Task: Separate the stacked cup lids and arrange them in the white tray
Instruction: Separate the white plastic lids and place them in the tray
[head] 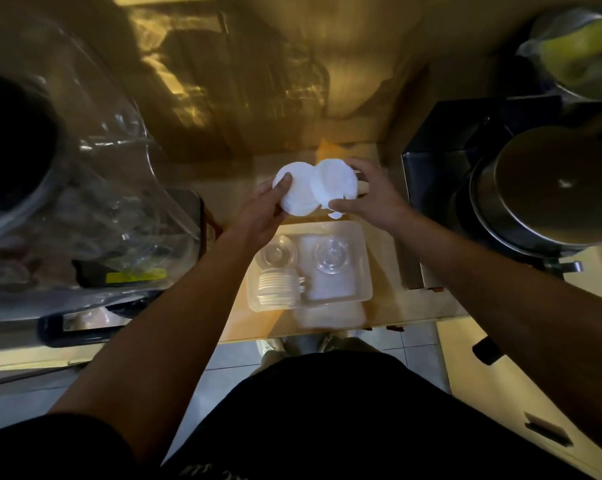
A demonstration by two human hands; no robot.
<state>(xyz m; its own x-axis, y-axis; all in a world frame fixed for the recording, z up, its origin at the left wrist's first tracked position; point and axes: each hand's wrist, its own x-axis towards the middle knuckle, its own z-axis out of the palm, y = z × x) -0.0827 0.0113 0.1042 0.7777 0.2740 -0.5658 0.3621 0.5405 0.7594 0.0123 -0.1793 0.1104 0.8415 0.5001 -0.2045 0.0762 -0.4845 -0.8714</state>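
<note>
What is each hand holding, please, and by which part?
Left hand: stack of round white plastic lids, thumb on top. Right hand: another round white lid, by its rim.

The white lids are opaque plastic, smooth with a dull sheen. The tray is milky, half-translucent plastic, and the clear lids in it are thin, glossy, see-through plastic. The pot is brushed metal, satin rather than mirror-bright. The tabletop looks pale and smooth (wood or laminate, hard to tell). The wrap is creased, glossy clear film.
</note>
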